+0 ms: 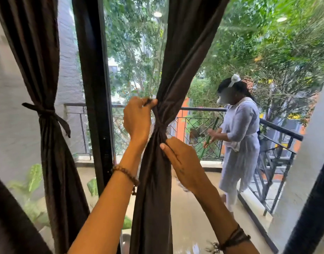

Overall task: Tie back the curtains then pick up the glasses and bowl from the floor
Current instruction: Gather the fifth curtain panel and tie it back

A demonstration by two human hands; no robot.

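Meanwhile both hands, left hand [137, 118] and right hand [181, 162], pinch tie [158, 123] on middle curtain [153, 180]; person [240, 136] beyond.

Both forearms are bare, no sleeves. A brown beaded bracelet [127, 176] circles the wrist at lower centre; dark cord bands [234, 239] with a small metal charm wrap the wrist at lower right.

You have a single view, worn on your head, facing straight out through the glass door [131, 52] toward the balcony railing [194, 109], tilted only slightly down. It sits close: your left hand [137, 118] and right hand [181, 162] fill the middle, the curtain [153, 180] pinched between your fingers [163, 146]
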